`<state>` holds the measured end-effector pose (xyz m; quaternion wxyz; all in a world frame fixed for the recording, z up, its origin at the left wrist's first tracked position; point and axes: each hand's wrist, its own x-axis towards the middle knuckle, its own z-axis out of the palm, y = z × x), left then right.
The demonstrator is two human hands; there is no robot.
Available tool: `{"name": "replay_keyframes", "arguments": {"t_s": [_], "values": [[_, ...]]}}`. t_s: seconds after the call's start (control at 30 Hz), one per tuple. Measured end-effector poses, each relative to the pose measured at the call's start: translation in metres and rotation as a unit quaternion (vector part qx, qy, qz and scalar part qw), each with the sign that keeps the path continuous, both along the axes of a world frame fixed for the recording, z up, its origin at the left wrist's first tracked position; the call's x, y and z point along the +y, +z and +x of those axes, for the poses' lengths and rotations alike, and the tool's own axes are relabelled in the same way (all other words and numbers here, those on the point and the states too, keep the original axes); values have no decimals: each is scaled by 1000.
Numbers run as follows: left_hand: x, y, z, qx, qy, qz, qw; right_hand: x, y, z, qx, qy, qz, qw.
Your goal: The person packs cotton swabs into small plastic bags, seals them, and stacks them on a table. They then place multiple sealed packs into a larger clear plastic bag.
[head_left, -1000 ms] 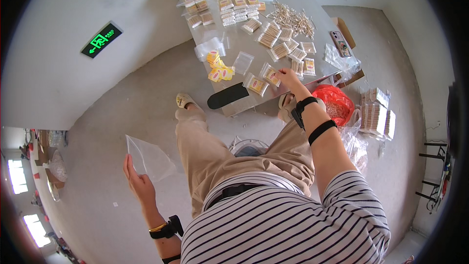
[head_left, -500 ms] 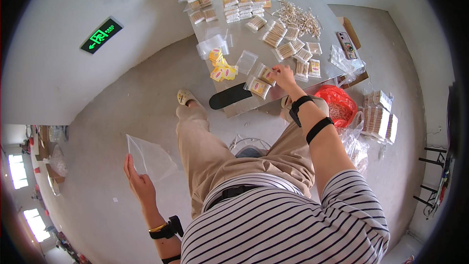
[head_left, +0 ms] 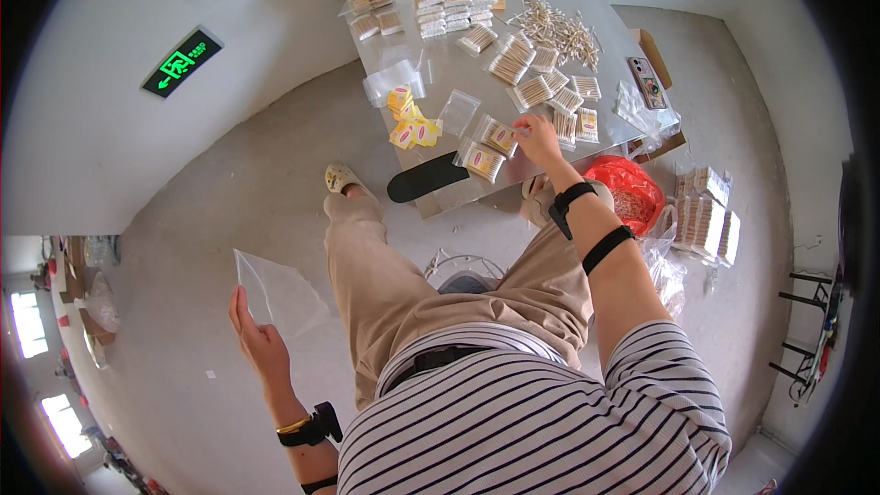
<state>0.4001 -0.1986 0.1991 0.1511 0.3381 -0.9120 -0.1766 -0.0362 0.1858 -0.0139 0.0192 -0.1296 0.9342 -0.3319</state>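
Note:
Out to the left over the floor, my left hand is closed on the edge of a large clear plastic bag, which hangs flat and thin. At the near edge of the metal table, the fingers of my right hand pinch the right end of a small clear packet of cotton swabs with a yellow card in it. A second packet of swabs lies against it on the near side. Behind them is an empty small zip bag. Yellow cards lie loosely piled to the left.
Further back are bundles of swabs, a heap of loose swabs and stacked filled packets. A phone lies at the right edge. On the floor stand a red bag and stacked swab packs. A dark pad overhangs the near edge.
My right hand has shifted very slightly at the packet's end. The left hand holds the bag almost as before; the whole view has tilted a little.

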Motion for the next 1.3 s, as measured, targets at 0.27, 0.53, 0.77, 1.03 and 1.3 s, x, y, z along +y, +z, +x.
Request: {"name": "replay_keyframes", "arguments": {"t_s": [0.27,0.53,0.77,1.03,1.3], "values": [[-1,-3,2,2,-8,-5,1000,-36,26,41,0,105,50,993],[-5,-3,0,6,-35,-25,999,-48,40,47,23,43,113,992],[-3,1,-16,27,-62,-53,996,-41,46,39,52,82,42,994],[17,32,-70,18,-119,-70,990,-164,192,141,-42,366,-254,895],[65,44,-108,77,-236,-77,966,-196,225,203,128,579,257,763]]}}
